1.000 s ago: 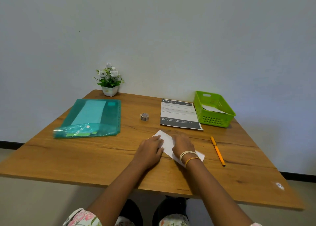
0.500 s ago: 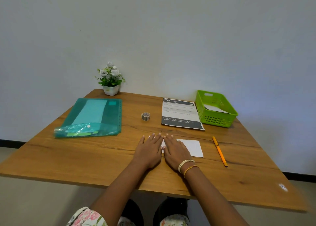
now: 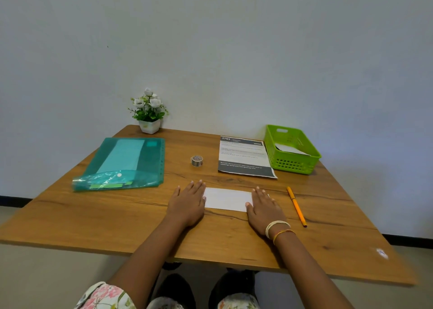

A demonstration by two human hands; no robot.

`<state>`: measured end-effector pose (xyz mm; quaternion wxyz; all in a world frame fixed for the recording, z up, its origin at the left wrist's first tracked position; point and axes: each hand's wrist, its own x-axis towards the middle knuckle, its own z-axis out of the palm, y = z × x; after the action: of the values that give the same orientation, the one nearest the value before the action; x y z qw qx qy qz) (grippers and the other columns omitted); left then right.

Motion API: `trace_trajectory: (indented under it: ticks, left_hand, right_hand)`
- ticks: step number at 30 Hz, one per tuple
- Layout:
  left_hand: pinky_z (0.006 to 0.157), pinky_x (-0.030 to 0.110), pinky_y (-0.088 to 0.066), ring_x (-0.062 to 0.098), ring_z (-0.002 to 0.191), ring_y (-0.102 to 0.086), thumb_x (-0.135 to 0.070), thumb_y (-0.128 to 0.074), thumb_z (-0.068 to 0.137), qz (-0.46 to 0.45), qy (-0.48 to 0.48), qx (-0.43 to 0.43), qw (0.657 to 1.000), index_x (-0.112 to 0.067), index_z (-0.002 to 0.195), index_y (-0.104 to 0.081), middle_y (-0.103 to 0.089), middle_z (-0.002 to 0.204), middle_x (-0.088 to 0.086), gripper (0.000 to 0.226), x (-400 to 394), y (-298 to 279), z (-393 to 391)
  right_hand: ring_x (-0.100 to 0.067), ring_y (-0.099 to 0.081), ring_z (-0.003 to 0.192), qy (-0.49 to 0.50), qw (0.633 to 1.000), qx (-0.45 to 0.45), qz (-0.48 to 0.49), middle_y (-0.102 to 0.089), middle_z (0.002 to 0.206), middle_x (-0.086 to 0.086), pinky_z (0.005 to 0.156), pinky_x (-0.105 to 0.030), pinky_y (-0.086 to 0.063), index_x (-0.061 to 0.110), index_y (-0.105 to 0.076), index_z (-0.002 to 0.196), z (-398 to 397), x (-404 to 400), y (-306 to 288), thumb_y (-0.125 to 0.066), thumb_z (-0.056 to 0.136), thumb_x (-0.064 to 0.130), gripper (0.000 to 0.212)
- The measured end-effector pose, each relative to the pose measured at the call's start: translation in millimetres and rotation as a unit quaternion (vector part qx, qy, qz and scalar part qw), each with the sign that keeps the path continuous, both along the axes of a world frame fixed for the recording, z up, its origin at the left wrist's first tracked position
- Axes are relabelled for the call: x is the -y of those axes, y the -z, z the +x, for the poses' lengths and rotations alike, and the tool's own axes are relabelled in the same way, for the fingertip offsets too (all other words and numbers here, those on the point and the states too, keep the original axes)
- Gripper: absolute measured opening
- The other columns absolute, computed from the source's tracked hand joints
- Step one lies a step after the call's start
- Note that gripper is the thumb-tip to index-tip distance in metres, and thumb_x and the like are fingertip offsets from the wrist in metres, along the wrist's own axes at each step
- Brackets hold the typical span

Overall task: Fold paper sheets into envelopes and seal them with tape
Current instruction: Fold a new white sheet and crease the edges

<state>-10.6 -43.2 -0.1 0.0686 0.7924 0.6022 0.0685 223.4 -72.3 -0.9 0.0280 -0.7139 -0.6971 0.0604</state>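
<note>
1. Folded white paper [image 3: 226,199] lies flat near the front edge of the wooden table [image 3: 117,219], between the two hands.
2. Left hand [image 3: 188,202] and right hand [image 3: 263,209] press its ends with straight fingers, gripping nothing; half a second ago they lay together at its left end, so a smoothing sweep has probably just flattened the crease.
3. Beyond: one orange pen [image 3: 296,206], one tape roll [image 3: 197,161], one printed sheet [image 3: 244,157], one teal folder [image 3: 124,164], one green basket [image 3: 291,149], one potted plant [image 3: 148,112].
</note>
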Motion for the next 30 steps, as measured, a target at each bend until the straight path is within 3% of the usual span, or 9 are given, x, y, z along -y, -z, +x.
trace_trajectory:
  ticks: [3, 5, 8, 19, 23, 26, 30]
  left_hand:
    - [0.12, 0.044, -0.004, 0.011, 0.148, -0.003, -0.039, -0.016, 0.103, 0.004, -0.004, 0.002, 1.0, -0.026, 0.154, -0.006, -0.004, 0.161, -0.008, 0.054, 0, 2, 0]
    - [0.119, 0.044, -0.005, 0.011, 0.148, -0.004, -0.04, -0.017, 0.102, 0.008, -0.008, 0.001, 1.0, -0.026, 0.154, -0.006, -0.004, 0.161, -0.008, 0.054, -1, 3, 1]
    - [0.119, 0.045, -0.005, 0.011, 0.148, -0.005, -0.043, -0.018, 0.102, 0.012, -0.011, 0.001, 1.0, -0.027, 0.154, -0.007, -0.005, 0.161, -0.008, 0.055, -2, 4, 2]
    - [0.118, 0.045, -0.007, 0.013, 0.148, -0.008, -0.052, -0.023, 0.1, 0.03, -0.01, 0.031, 0.999, -0.03, 0.152, -0.016, -0.011, 0.161, -0.006, 0.058, -1, 5, 0]
    - [0.118, 0.043, -0.01, 0.014, 0.146, -0.017, -0.045, -0.032, 0.1, 0.065, -0.018, 0.071, 0.995, -0.027, 0.148, -0.03, -0.024, 0.158, -0.003, 0.052, 5, 3, -1]
    - [0.118, 0.043, -0.01, 0.014, 0.142, -0.027, -0.035, -0.044, 0.096, 0.137, -0.031, 0.09, 0.986, -0.025, 0.136, -0.046, -0.036, 0.152, 0.001, 0.041, 11, 0, -5]
    - [0.118, 0.046, -0.009, 0.018, 0.141, -0.031, -0.028, -0.052, 0.09, 0.18, -0.061, 0.1, 0.977, -0.022, 0.128, -0.053, -0.04, 0.149, 0.005, 0.038, 17, -1, -25]
  right_hand:
    - [-0.019, -0.005, 0.148, 0.009, 0.999, 0.008, 0.049, -0.007, 0.161, -0.004, 0.12, -0.039, -0.009, 0.014, -0.013, 0.152, -11, 3, 0, -0.02, 0.101, 0.041, 0.059]
    - [-0.018, -0.007, 0.148, -0.045, 0.994, -0.004, 0.098, -0.011, 0.16, -0.002, 0.119, -0.037, -0.012, 0.017, -0.018, 0.151, -24, 10, 2, -0.026, 0.1, 0.041, 0.057]
    - [-0.014, -0.01, 0.147, -0.115, 0.99, -0.031, 0.079, -0.015, 0.16, 0.003, 0.119, -0.035, -0.014, 0.023, -0.019, 0.151, -41, 17, 2, -0.026, 0.101, 0.04, 0.053]
    - [-0.02, -0.012, 0.147, -0.01, 0.998, -0.027, 0.05, -0.013, 0.16, -0.002, 0.119, -0.041, -0.014, 0.018, -0.017, 0.151, -56, -25, -2, -0.024, 0.101, 0.035, 0.054]
    - [-0.02, -0.014, 0.147, 0.003, 0.991, -0.033, 0.131, -0.018, 0.159, -0.004, 0.119, -0.038, -0.014, 0.017, -0.021, 0.15, -61, -17, -1, -0.032, 0.099, 0.033, 0.054]
    - [-0.019, -0.018, 0.146, -0.04, 0.984, -0.05, 0.164, -0.026, 0.156, -0.004, 0.118, -0.035, -0.017, 0.018, -0.027, 0.147, -72, -11, 2, -0.038, 0.098, 0.028, 0.052]
    - [-0.018, -0.041, 0.131, -0.092, 0.974, -0.075, 0.195, -0.046, 0.141, -0.004, 0.109, -0.03, -0.035, 0.017, -0.048, 0.135, -100, -9, 2, -0.043, 0.093, 0.024, 0.042]
